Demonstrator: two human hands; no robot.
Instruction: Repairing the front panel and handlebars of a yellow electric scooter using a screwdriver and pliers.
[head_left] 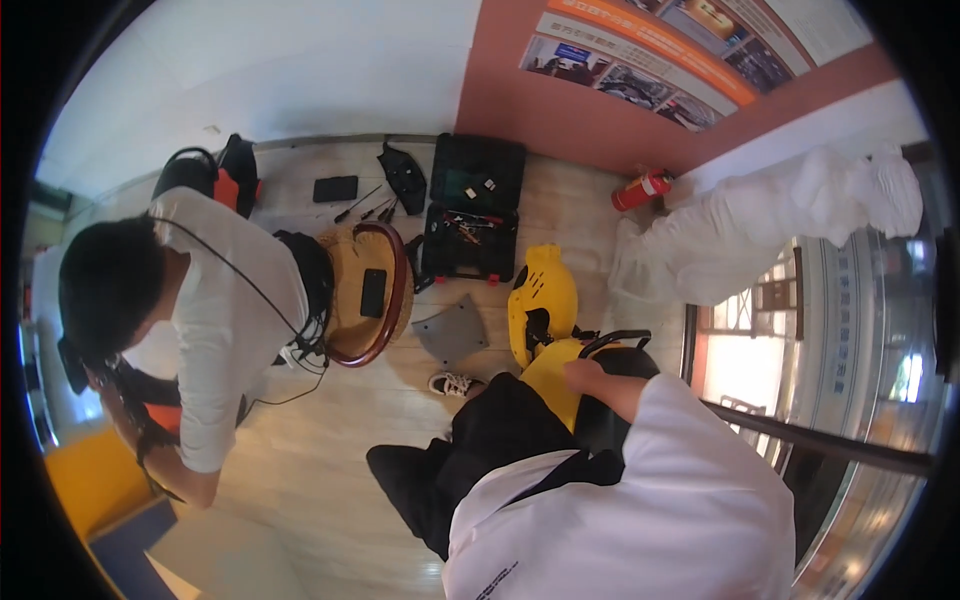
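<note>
My right hand (580, 374) touches the top of a yellow-and-black wheeled machine (560, 398) at my right side, near its curved black handle (617, 336). Its fingertips are too hidden to show whether they grip. My left hand is out of sight behind my body. A yellow plastic shell with slots (550, 290) lies just beyond the machine, and a grey flat panel (450, 330) is on the floor beside it, near my shoe (457, 384).
A co-worker (230, 310) bends at the left by a wicker chair (345, 328) with a phone (372, 293). An open black toolcase (472, 170), screwdrivers (368, 208), another black-and-orange machine (225, 175), a red extinguisher (640, 190) and white wrapped bundle (760, 215) line the walls. A railing (850, 447) runs right.
</note>
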